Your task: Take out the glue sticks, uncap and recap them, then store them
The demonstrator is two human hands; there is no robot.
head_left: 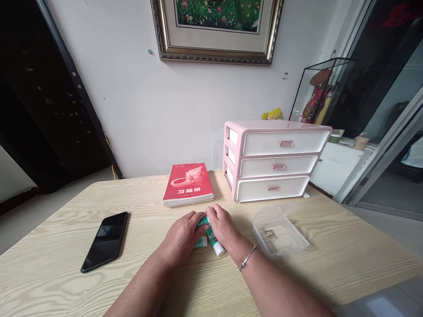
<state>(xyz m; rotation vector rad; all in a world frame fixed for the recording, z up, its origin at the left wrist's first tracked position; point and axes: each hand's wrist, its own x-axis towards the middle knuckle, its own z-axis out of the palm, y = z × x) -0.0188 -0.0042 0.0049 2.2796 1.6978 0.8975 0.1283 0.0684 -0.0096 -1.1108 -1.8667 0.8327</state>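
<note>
My left hand [185, 231] and my right hand [224, 224] meet over the middle of the table, fingers closed. Between their fingertips is a small green tube [202, 221], mostly covered by the fingers. Just below, a second green tube with a white cap [216, 244] points toward me, its upper end hidden by my hands. I cannot tell whether my right hand touches it. Beside it, partly under my left hand, lies a green-and-white box [201, 242]. A bracelet circles my right wrist.
A red book [188, 181] lies behind my hands. To the right are an open clear plastic box [280, 235] and a pink-and-white drawer unit [277, 163]. A black phone [105, 242] lies at left on the wooden table [49, 268]. Behind is a wall with a framed picture [218, 55].
</note>
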